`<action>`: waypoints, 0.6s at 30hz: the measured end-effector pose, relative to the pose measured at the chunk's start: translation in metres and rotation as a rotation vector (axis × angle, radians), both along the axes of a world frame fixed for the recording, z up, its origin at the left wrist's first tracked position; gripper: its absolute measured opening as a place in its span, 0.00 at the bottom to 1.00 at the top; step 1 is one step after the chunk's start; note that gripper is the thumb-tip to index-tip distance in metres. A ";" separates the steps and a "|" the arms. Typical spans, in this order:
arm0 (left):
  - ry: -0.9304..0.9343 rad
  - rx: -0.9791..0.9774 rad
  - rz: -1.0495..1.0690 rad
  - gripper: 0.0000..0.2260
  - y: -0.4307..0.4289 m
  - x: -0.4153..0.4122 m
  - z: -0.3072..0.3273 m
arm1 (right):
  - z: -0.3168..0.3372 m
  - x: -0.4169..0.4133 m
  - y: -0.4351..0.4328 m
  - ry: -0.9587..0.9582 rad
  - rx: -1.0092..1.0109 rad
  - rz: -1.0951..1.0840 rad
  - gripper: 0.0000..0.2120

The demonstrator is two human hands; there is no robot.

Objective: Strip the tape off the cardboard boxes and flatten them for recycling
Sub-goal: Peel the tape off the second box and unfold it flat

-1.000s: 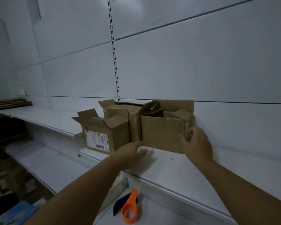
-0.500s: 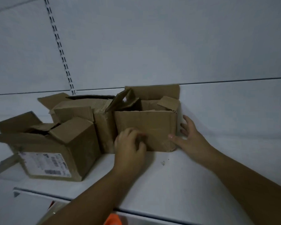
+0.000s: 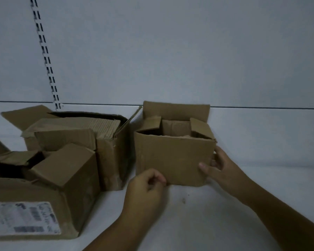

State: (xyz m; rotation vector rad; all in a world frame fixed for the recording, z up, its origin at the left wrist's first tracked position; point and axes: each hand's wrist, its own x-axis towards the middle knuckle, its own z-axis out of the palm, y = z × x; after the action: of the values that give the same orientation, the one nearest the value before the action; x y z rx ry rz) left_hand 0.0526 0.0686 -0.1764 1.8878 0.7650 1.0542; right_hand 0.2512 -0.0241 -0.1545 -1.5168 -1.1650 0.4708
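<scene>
The right hand's (image 3: 223, 168) fingers (image 3: 205, 167) gripped the small box's (image 3: 172, 160) lower right corner. The left hand's (image 3: 145, 190) fingers curled at its bottom edge; whether they pinched it was unclear. The creased, open-flapped brown box stood near the white shelf's (image 3: 198, 218) rear edge, beside a torn carton (image 3: 111, 160) and a labelled carton (image 3: 43, 200), below a grey wall panel (image 3: 170, 51).

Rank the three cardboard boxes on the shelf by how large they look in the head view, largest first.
1. labelled box: looks largest, but it is nearest the camera and cut off, so this is unsure.
2. middle box, holding corrugated sheets.
3. right box: looks smallest.
</scene>
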 end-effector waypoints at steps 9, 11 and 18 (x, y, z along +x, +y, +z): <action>0.073 0.511 -0.416 0.12 -0.031 -0.013 0.011 | 0.015 0.028 -0.022 0.348 0.217 -0.168 0.26; 0.054 0.654 -0.422 0.13 -0.038 -0.013 0.011 | 0.018 0.031 -0.025 0.408 0.210 -0.186 0.28; -0.266 0.848 -0.100 0.21 -0.052 -0.003 0.041 | 0.026 0.035 -0.032 0.852 0.175 0.019 0.29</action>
State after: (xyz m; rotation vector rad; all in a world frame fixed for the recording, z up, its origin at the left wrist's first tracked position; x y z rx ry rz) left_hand 0.0494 0.0167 -0.1353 2.3512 0.0386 1.6891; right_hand 0.2867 -0.0564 -0.1287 -0.9768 -0.5258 0.8903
